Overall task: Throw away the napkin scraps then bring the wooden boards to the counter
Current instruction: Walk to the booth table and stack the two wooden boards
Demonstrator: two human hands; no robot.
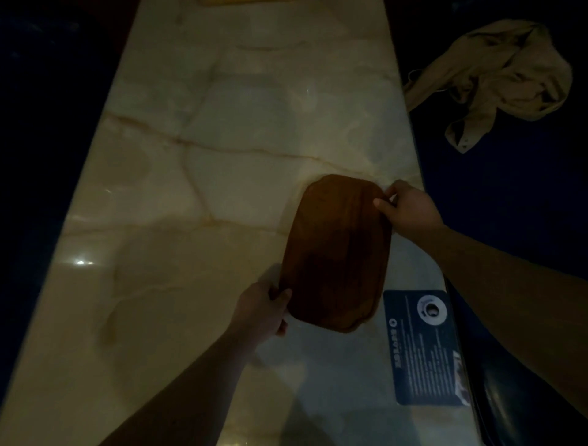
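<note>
both forearms reach in from the bottom edge, nearest the camera, and meet at a wooden board [337, 254]. the left hand [261, 313] is curled round the board's near left corner, thumb on top and fingers tucked under the edge. the right hand [405, 208] pinches the far right corner, thumb on the top face, fingers behind the rim. so both hands are closed on the board.

the board lies over the right side of a long marble top [191, 191], close to its right edge. whether it rests flat or is slightly lifted is hard to tell in this dim light; a faint shadow shows along its left side. just beside its near end lies a blue card [424, 347] with print on it. off the marble, on the dark surface to the right, sits a crumpled beige cloth [496, 76].

no napkin scraps show on the marble, so i judge the throwing away done. the board step is in hand. only one board is clear here; a yellowish edge [229, 2] at the top may be another, but i cannot tell. whether this marble is the counter or the starting place is also unclear.
</note>
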